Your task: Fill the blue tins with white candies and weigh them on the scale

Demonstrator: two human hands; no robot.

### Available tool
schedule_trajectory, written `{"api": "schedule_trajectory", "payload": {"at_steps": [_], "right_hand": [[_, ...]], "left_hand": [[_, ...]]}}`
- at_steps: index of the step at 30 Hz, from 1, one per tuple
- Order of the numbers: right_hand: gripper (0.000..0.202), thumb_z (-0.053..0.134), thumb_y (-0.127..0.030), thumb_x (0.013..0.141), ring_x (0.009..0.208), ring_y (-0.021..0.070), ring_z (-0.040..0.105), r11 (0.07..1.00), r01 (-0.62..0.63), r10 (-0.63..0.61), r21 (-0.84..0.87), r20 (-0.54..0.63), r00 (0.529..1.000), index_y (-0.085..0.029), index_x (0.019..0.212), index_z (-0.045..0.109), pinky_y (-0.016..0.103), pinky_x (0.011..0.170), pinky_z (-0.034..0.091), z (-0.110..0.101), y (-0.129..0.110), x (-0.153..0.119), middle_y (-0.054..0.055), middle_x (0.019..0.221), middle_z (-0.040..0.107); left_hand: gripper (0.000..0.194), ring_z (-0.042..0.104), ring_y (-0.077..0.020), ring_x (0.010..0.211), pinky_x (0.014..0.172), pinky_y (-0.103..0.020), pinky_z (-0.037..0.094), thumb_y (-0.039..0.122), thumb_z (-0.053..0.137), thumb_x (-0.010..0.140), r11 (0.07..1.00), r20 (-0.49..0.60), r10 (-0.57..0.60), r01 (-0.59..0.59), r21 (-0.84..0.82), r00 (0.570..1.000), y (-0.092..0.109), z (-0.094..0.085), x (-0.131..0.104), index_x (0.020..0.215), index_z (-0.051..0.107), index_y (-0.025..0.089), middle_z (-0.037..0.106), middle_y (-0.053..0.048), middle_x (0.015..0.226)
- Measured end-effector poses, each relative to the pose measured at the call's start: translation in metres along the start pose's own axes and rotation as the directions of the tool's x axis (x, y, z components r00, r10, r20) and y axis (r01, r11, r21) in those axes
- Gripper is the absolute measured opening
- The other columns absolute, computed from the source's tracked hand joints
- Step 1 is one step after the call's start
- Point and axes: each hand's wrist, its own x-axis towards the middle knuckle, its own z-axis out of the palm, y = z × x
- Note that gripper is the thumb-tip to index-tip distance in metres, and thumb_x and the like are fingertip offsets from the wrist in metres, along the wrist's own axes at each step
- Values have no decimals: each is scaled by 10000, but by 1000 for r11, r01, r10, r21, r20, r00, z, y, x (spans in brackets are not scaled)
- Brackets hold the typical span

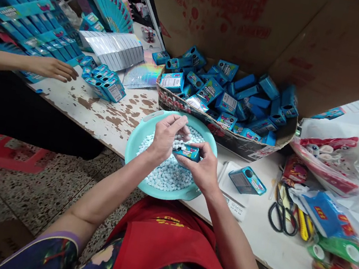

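Over a mint-green basin (132,145) of pale candies (167,176), my right hand (206,171) grips a small blue candy box (188,152), tilted on its side. My left hand (164,136) is closed at the left end of that box, its fingers curled around a few white candies (179,144). Some candies show between the fingers and the box's opening. A second blue candy box (248,181) with a round hole lies on a white scale (235,208), right of my right hand.
Behind the basin, a carton (249,148) holds many blue boxes. A co-worker's hand (53,68) reaches toward grouped boxes (107,83) at left. Display packs (21,11) stack at far left. Scissors (283,211), a yellow cutter (305,224) and tape rolls (341,249) lie right.
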Motion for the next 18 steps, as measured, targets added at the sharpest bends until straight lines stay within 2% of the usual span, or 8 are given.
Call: {"api": "schedule_trajectory", "payload": {"at_steps": [7,12,16,18], "right_hand": [[399,874,-401,625,807,199,647,1000,25,-25,3,-24,999,-231,916,661,320,745,495,-5,-6,-4,-1,867,696],[395,871,-390,630,814,200,658,1000,9,-9,-14,-27,1000,-235,927,663,332,769,507,-6,1,-1,-7,869,701],[434,902,-364,603,867,215,684,993,-28,33,118,-39,999,-240,951,674,353,799,542,-20,9,-7,6,919,718],[443,915,-344,601,911,217,697,983,-10,27,182,-93,995,-249,963,678,361,824,557,-30,10,-12,15,983,732]], "left_hand": [[246,543,-87,443,454,-207,418,376,731,791,999,27,25,-26,24,999,1,3,-5,745,591,179,593,21,587],[241,503,-75,412,425,-202,358,363,735,787,998,118,1,-9,65,993,-4,7,-12,724,595,178,573,26,569],[199,543,-108,489,500,-221,413,379,680,813,997,78,24,-30,65,997,-4,-6,8,769,612,198,580,22,596],[169,595,-146,612,586,-239,455,359,695,792,973,93,-1,-20,228,996,-11,-18,27,762,636,205,627,-7,662]]}}
